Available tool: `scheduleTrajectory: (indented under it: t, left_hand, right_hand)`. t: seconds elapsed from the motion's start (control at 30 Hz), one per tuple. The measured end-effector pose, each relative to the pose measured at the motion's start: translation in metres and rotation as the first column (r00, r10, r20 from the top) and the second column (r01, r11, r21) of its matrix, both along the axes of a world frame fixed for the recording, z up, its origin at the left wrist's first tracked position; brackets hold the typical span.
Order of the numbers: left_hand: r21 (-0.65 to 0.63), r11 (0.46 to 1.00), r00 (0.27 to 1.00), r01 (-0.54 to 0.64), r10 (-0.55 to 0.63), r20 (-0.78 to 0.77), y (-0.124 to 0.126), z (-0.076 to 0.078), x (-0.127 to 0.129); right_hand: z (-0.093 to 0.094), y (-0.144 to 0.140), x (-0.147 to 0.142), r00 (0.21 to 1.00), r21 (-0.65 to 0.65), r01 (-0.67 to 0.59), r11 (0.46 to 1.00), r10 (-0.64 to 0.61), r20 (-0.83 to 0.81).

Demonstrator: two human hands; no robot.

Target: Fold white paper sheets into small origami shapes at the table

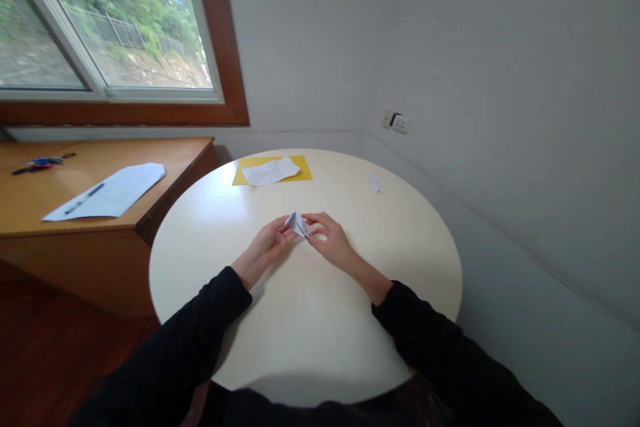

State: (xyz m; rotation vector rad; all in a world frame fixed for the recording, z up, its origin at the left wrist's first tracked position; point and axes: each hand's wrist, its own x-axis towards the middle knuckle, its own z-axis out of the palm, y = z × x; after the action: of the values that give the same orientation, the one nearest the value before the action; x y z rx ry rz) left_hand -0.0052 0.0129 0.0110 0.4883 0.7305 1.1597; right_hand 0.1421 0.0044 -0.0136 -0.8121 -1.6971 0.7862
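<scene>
A small folded piece of white paper (298, 223) is held just above the middle of a round cream table (225, 227). My left hand (263, 250) pinches its left side with the fingertips. My right hand (330, 239) grips its right side, thumb and fingers closed on the fold. Both arms are in black sleeves and come in from the table's near edge.
A yellow sheet (245, 175) with a white paper (271, 171) on it lies at the table's far edge, and a small white scrap (375, 183) at the far right. A wooden desk (30, 203) to the left carries a white sheet (125, 188) and a pen (84, 199). Grey walls close the right.
</scene>
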Motion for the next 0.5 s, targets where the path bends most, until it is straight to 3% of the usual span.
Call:
scheduleTrajectory:
  t: [0.17,0.5]
  left_hand:
    - [-0.039,0.999,0.999,0.017,-0.015,0.037,0.003,-0.004,0.000]
    - [0.125,0.988,0.990,0.089,-0.074,-0.117,0.000,-0.012,-0.003]
  right_hand:
    - [0.001,-0.001,0.000,0.998,0.011,0.017,1.000,-0.017,0.053]
    - [0.004,-0.001,-0.001,0.990,0.020,0.127,0.992,-0.128,0.061]
